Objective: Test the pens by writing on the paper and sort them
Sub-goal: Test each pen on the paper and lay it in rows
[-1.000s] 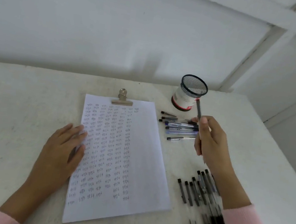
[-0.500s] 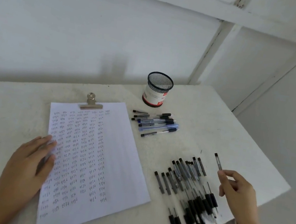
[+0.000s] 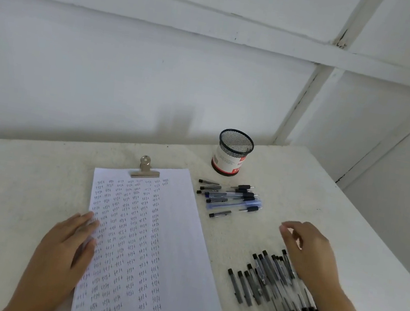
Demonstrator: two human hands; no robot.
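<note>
Left hand is flat on the left edge of the paper, fingers straight, just pinning it to the table while the clip holds the top. Right hand hovers over the far end of the pile at the front right. Its fingers are loosely curled and there's nothing in it as far as I can see, though it's a bit blurry there. A smaller bunch lies just right of the paper's top corner, in front of the mesh cup. I'd guess that bunch is one of the sorted lots and the pile is the other, but I can't tell which is which from here. The sheet is nearly covered in columns of little marks, with a bare strip down the right side, so that's where I reckon the next scribble goes. On handling, these look like light, skinny plastic sticks with smooth barrels — easy to lift, but they'll probably roll and slip. The pile is all overlapped, so yanking one from the middle would likely drag its neighbours along. I'd go for one of the few lying singly at the pile's left edge, pinching it mid-barrel with thumb and two fingers. Then I'd shuffle down toward the tip for writing. No squeezing needed.
</note>
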